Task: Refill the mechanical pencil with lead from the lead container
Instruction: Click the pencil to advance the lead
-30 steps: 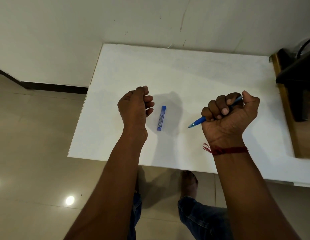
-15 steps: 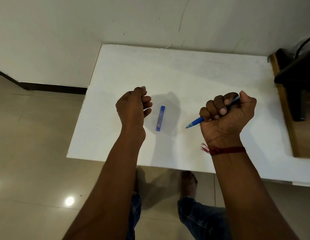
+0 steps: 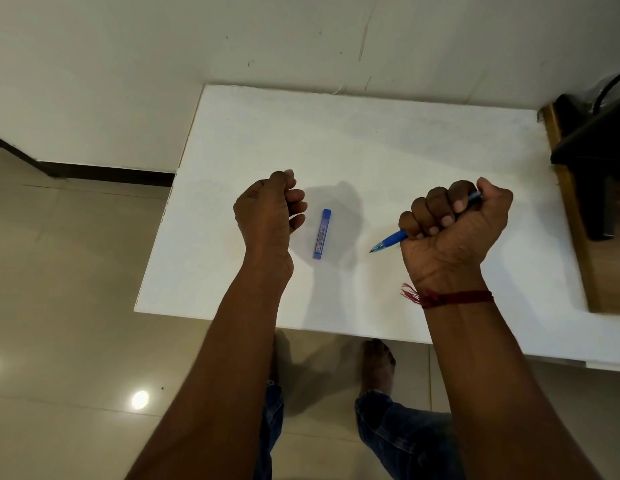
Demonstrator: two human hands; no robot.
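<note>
Tiled floor: left of and below the table, beige, with one bright light reflection.
White table: far edge against the wall.
Left hand: raised over the table's left part, fingers clenched into a fist, nothing visible in it.
Lead container: slim blue case lying flat on the table between the two hands, long axis running near to far, just right of the left hand, untouched.
Mechanical pencil: blue, tip pointing left and near, barrel enclosed in the right fist.
Right hand: fingers and thumb wrapped round the mechanical pencil.
Red thread band: on the right wrist.
Wooden furniture: at the table's right edge, dark object on top.
</note>
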